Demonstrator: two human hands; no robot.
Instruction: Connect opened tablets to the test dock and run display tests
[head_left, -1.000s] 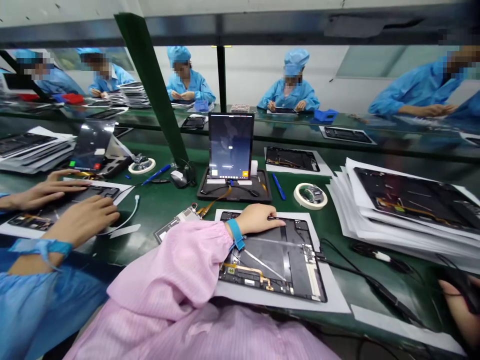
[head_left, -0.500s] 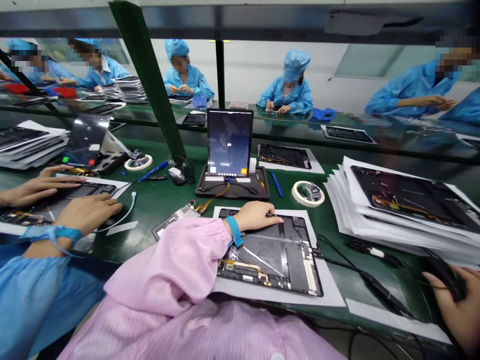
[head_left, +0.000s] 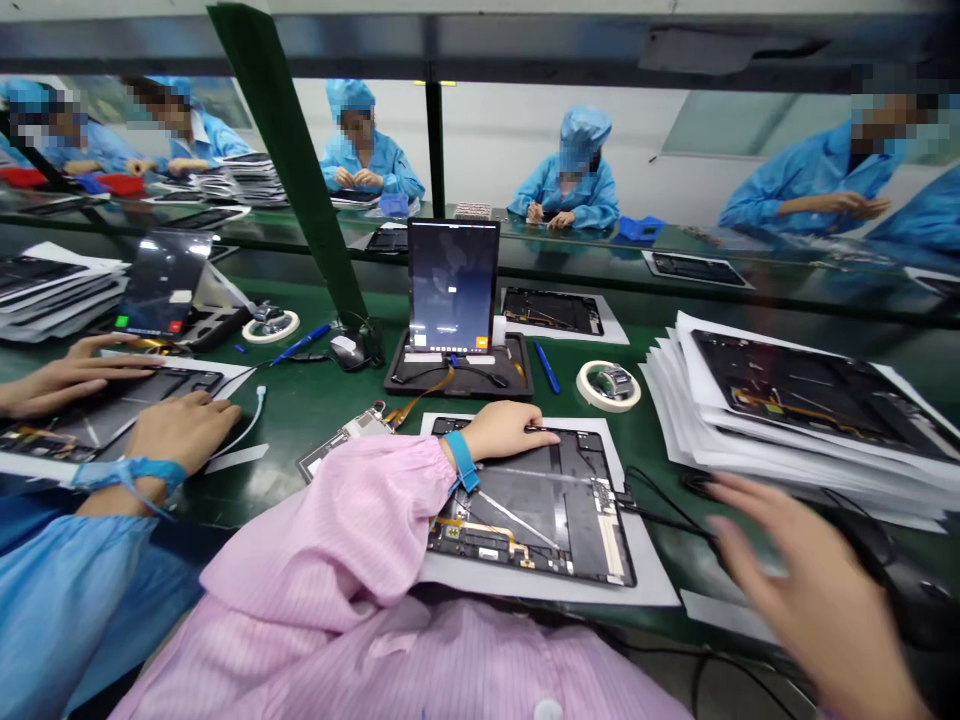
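One opened tablet point(head_left: 525, 495) lies on white paper point(head_left: 649, 575) under our nearer left hand point(head_left: 504, 430), whose fingers' grip we cannot tell; our right hand point(head_left: 817, 580), fingers spread, is right of the tablet.

The opened black tablet point(head_left: 534, 502) lies on white paper point(head_left: 651, 582), apparently cabled.
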